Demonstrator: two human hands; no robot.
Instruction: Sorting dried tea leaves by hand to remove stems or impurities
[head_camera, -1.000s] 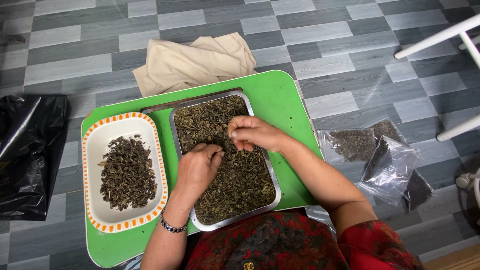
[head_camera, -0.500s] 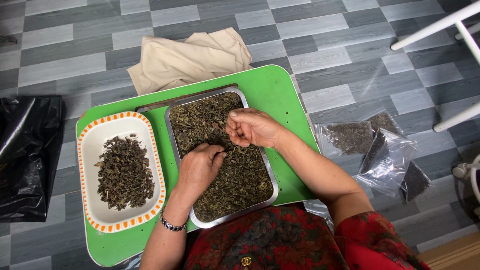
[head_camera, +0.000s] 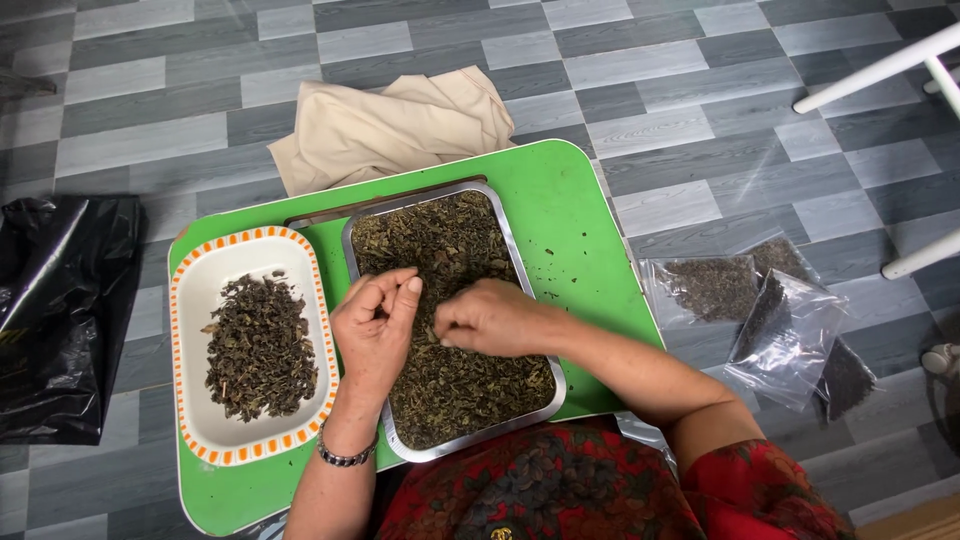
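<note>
In the head view, both hands are over a metal tray (head_camera: 530, 300) that is filled with dark dried leaves (head_camera: 450, 370). The tray stands on a low green table (head_camera: 570, 210), in the middle of it.

The left hand (head_camera: 375, 325) is above the left part of the tray. Its fingers are curled in and the thumb meets the fingertips (head_camera: 412, 286), so the grip is almost closed in a pinch. Something small may be between them, but it is too small to tell for sure. A beaded bracelet (head_camera: 345, 458) is on this wrist.

The right hand (head_camera: 490, 317) lies just beside the left one, nearly touching it, with the knuckles up. Its fingers are bent down into the leaves and touch them; if they hold any piece, I cannot tell.

Left of the tray, on the same table, stands a white dish with an orange patterned rim (head_camera: 190, 300), and a smaller heap of picked leaves (head_camera: 258, 345) lies in it. Behind the table a beige cloth (head_camera: 390, 125) lies on the grey floor. On the right are clear plastic bags (head_camera: 770, 310) with more dark leaves, and on the left a black plastic bag (head_camera: 60, 310).
</note>
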